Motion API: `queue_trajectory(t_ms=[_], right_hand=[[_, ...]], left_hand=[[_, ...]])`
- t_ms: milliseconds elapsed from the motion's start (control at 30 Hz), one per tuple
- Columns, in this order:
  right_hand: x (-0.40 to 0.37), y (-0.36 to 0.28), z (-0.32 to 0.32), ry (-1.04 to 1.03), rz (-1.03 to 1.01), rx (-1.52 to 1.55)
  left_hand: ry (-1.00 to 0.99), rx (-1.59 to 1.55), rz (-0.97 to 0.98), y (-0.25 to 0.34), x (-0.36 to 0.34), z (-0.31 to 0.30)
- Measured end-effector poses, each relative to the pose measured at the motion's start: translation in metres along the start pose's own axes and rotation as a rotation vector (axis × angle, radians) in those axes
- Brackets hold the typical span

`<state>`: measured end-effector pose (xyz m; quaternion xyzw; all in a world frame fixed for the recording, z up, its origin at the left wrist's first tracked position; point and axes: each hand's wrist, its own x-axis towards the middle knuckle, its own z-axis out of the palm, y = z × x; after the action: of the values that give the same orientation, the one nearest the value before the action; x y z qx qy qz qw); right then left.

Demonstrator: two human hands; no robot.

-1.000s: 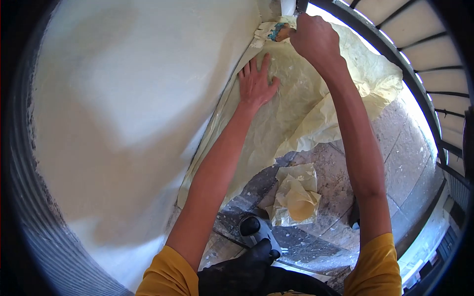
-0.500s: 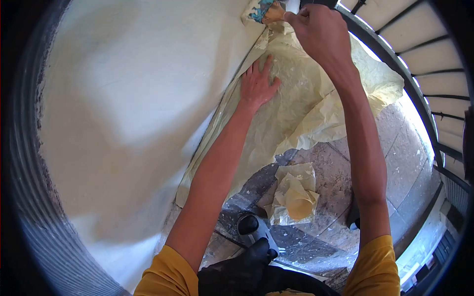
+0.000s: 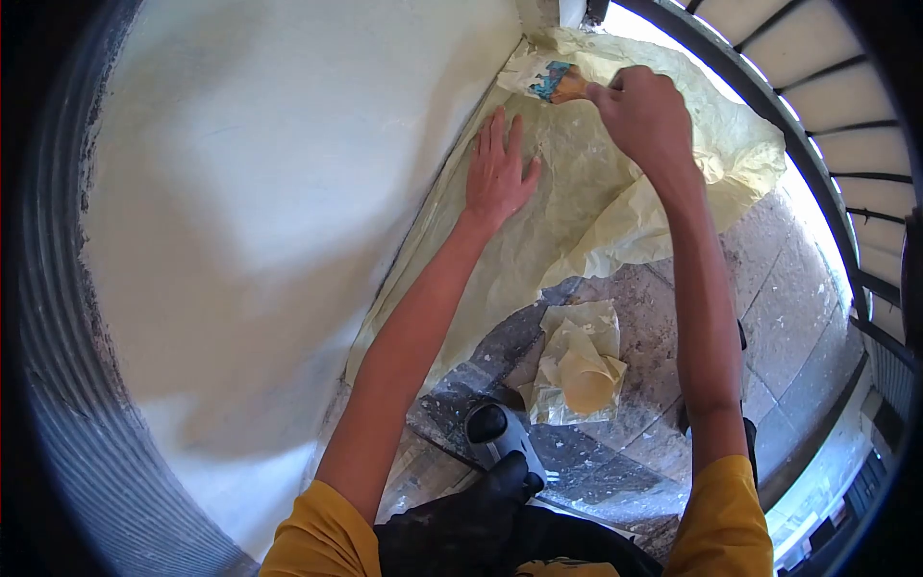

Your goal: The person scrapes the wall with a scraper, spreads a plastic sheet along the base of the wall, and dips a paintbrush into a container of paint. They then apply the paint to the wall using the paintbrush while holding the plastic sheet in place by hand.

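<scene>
One paintbrush [image 3: 560, 84] is clamped by its wooden handle in the closed fingers of the right hand [image 3: 646, 115], with the bristles laid just beyond them at the foot of the wall [image 3: 288, 192], seemingly so that the corner can be reached. One pale yellow sheet [image 3: 577, 221] is pinned under the spread, flat fingers of the left hand [image 3: 500, 173], probably to be kept against the wall. One crumpled wad [image 3: 577, 370] is left on the floor [image 3: 788, 327], well behind both hands.

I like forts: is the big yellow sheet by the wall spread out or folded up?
Mostly spread out: the sheet lies wrinkled along the wall, with the left hand flat on it.
</scene>
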<state>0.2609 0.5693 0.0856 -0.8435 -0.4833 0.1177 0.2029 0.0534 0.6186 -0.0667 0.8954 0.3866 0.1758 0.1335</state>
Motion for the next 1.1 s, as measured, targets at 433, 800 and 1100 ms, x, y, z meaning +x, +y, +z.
queue_trajectory(t_ms=[433, 800, 1100], right_hand=[[0.023, -0.025, 0.017, -0.093, -0.096, -0.049], [0.035, -0.032, 0.04, -0.129, -0.142, -0.122], [0.044, -0.039, 0.056, -0.076, -0.104, -0.003]], left_hand=[[0.026, 0.151, 0.008, -0.005, 0.006, 0.017], [-0.047, 0.015, 0.013, 0.006, -0.011, 0.009], [-0.016, 0.032, -0.025, -0.005, -0.02, 0.013]])
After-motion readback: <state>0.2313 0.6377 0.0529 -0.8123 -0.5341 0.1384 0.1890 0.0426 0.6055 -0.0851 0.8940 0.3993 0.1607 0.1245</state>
